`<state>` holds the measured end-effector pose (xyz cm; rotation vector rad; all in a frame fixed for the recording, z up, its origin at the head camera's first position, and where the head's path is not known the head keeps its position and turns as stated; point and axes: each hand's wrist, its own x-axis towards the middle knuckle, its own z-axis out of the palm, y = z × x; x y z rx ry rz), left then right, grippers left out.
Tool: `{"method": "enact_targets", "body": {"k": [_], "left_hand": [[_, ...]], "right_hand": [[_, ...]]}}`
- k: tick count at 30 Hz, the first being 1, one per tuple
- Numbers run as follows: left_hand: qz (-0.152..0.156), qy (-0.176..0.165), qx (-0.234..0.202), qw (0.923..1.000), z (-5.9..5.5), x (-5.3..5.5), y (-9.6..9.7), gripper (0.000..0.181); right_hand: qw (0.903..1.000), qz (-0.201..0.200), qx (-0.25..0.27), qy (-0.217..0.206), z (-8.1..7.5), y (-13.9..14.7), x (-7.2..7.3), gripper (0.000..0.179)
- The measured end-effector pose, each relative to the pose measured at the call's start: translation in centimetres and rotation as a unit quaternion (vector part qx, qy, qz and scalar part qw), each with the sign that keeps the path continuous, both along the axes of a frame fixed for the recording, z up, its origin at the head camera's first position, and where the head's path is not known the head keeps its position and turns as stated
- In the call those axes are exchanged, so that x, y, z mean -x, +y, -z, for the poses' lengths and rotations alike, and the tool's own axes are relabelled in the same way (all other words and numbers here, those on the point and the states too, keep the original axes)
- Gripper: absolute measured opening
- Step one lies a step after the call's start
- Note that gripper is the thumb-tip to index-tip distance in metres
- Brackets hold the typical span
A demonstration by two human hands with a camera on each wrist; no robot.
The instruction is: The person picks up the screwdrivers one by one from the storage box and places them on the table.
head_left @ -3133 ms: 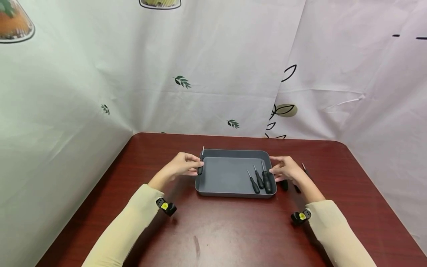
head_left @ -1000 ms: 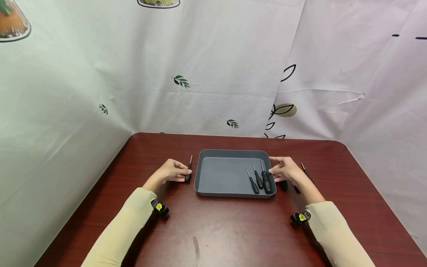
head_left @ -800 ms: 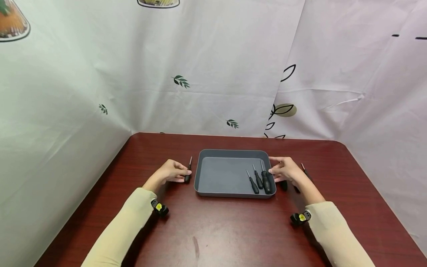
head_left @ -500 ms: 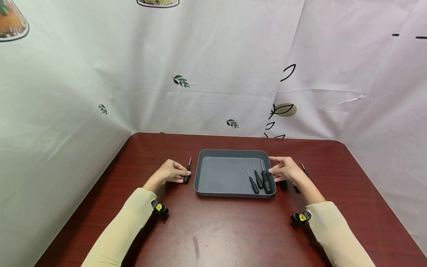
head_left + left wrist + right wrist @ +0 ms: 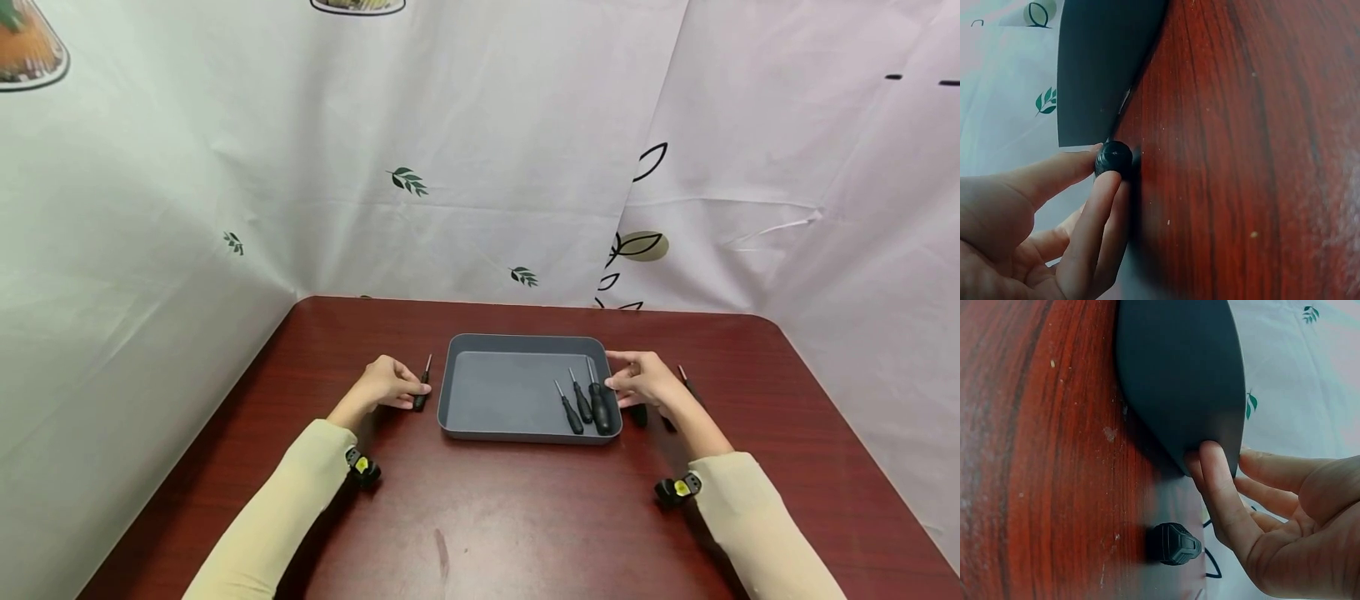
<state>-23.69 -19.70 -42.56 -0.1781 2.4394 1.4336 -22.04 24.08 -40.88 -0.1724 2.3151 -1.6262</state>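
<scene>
The left hand (image 5: 387, 383) pinches a black screwdriver (image 5: 419, 403), just to the left of the gray tray (image 5: 495, 387) and apart from it. The right hand (image 5: 645, 380) holds this tray at its right wall (image 5: 1179, 381). Inside the tray, in its right part, three more screwdrivers (image 5: 600, 412) lie side by side, pointing to the far side.

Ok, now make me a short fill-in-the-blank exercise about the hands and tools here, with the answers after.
The left hand pinches a black-handled ____.
The right hand grips the side of a gray ____.
Inside it, the thickest tool lies nearest the ____ hand.
Missing words: screwdriver; tray; right.
</scene>
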Motion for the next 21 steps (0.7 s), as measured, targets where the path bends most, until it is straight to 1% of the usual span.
{"method": "enact_targets", "body": {"k": [2,4,6,11,16,21], "left_hand": [[-0.001,0.002,0.002,1.0000,-0.02,-0.03,0.08,0.018],[0.001,0.005,0.004,1.0000,-0.06,-0.09,0.12,0.018],[-0.002,0.005,0.003,1.0000,-0.14,-0.13,0.17,0.018],[0.003,0.014,0.008,0.9999,-0.25,-0.19,0.24,0.018],[0.011,0.023,0.012,0.9996,-0.36,-0.21,0.31,0.019],[0.014,0.021,0.019,0.9995,-0.69,-0.37,0.31,0.021]], "right_hand": [[0.9999,-0.008,0.012,0.007,-0.04,0.14,-0.10,0.066],[0.9998,-0.013,0.013,0.011,-0.02,0.21,-0.14,0.067],[0.9999,-0.008,0.009,0.009,0.00,0.17,-0.11,0.066],[0.9999,0.006,-0.012,-0.003,0.02,-0.12,0.00,0.066],[0.9998,0.010,-0.014,-0.005,0.04,-0.17,0.05,0.065],[0.9998,0.010,-0.017,-0.004,0.13,-0.16,0.14,0.065]]}}
